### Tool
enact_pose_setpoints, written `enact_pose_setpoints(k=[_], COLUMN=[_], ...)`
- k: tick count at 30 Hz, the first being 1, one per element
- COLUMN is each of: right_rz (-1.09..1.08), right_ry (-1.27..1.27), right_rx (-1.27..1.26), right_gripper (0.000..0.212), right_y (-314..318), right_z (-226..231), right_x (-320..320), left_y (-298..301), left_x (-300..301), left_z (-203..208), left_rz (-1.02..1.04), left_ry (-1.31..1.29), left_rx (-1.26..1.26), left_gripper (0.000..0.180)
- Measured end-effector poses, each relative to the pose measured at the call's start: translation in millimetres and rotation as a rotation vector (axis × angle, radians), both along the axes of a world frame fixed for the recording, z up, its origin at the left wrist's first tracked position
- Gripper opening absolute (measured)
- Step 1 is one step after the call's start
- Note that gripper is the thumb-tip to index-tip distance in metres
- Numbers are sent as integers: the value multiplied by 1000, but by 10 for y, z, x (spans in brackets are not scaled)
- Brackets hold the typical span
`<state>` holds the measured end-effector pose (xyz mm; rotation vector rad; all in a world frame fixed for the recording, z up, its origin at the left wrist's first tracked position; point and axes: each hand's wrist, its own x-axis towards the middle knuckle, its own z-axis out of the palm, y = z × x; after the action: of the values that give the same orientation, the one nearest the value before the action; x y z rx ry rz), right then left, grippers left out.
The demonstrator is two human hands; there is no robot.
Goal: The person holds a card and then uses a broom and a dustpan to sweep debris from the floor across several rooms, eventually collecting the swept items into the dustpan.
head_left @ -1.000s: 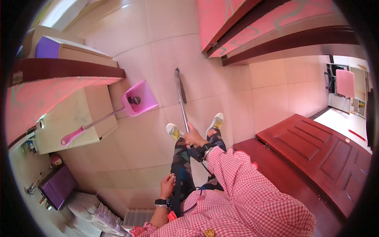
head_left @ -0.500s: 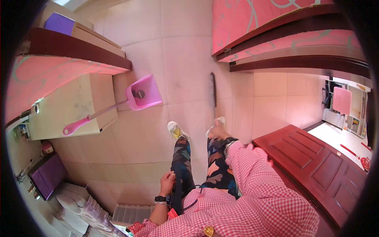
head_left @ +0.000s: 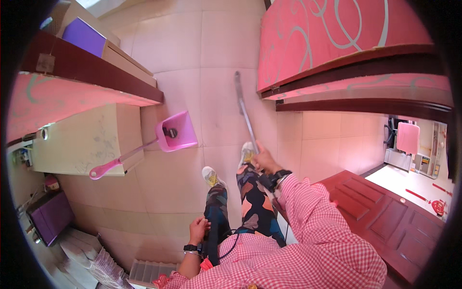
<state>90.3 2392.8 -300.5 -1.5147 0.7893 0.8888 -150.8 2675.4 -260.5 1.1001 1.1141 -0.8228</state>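
Note:
My right hand is closed round the grey handle of a broom, in front of my right leg. The broom's narrow dark head touches the tiled floor ahead of my feet and is a little blurred. Lower down, my left hand hangs beside my left thigh with its fingers curled in, next to a black strap; no object shows in it. A pink long-handled dustpan lies to the left, its scoop on the floor with a small dark clump inside. The dustpan's handle slants back toward a cream cabinet.
Pink patterned panels with dark red wooden edges jut in from the right and the left. A red panelled door stands at my right. Behind on the left are a purple box and a ribbed grey bin.
My right hand has swung the broom leftward and farther ahead, away from the right-hand panel. My right foot has stepped in front of the left. The dustpan stays put.

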Motion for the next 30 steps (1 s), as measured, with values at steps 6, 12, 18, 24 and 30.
enact_pose_setpoints(k=[6,12,18,24,30], right_rz=[11,192,260,444,800], right_ry=[54,129,172,-137,-115], right_rx=[-179,73,-9,-331,-646], right_gripper=[64,70,65,55,33], right_y=[-328,256,-384,-787,-808], right_z=[-414,-241,203,-372,-965], right_x=[1057,1028,1550,3290,3569], left_y=[-192,-374,-964,-1227,-1312], left_x=[332,353,1630,2006,2029], left_z=[28,-195,320,283,275], left_rz=[182,139,280,352,401], left_ry=[-15,-24,137,116,198], left_rx=[69,87,-5,-45,-23], left_gripper=[17,18,27,29,24])
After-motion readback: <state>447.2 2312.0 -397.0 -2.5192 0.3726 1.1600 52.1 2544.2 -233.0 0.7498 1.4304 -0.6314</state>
